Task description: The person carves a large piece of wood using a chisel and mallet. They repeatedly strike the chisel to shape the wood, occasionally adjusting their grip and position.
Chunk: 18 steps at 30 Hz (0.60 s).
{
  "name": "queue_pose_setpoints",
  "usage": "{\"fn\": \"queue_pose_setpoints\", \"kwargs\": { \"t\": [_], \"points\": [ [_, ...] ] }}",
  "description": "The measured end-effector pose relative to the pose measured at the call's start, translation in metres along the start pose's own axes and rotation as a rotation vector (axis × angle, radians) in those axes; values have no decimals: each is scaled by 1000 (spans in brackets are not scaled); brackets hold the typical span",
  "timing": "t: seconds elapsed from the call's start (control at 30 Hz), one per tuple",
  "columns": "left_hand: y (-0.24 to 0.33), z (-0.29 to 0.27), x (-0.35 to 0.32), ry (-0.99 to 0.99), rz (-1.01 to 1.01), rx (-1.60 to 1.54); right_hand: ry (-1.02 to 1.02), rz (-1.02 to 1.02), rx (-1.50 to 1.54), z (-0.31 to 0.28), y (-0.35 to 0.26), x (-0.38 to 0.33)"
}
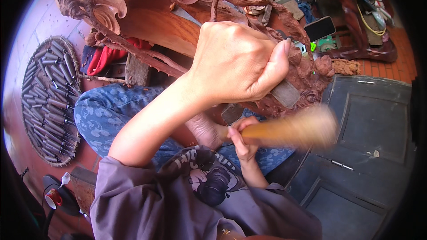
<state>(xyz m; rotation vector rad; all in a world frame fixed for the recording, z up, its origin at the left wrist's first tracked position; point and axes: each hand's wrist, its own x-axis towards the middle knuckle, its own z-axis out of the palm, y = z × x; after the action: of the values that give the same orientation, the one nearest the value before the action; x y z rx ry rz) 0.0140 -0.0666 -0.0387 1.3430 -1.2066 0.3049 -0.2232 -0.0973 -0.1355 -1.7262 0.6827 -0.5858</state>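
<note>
Red tiles [90,152] show beyond both hands [238,64], the right [244,149] gripping a mallet [291,130].

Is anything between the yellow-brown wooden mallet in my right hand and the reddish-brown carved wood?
Nothing visible stands between the mallet and the nearest carved wood; up and left, your closed left hand and a flat grey block hide some. Depth is unclear.

Holds the left hand [240,60] in a fist with left forearm [155,113] stretched forward; has the right hand [243,144] curled closed, nearer the torso [187,209].
</note>
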Motion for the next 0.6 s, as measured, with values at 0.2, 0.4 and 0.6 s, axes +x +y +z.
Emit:
{"fn": "queue_pose_setpoints", "kwargs": {
  "t": [0.2, 0.4, 0.6],
  "points": [
    [23, 8, -7, 63, 50, 47, 20, -14, 183, -7, -16, -7],
    [12, 17, -4, -40, 44, -39, -80, -69, 123, -15, -26, 1],
    [6, 24, -2, 29, 39, -42, -99, -46, 229, -10, -32, -1]
  ]
}}
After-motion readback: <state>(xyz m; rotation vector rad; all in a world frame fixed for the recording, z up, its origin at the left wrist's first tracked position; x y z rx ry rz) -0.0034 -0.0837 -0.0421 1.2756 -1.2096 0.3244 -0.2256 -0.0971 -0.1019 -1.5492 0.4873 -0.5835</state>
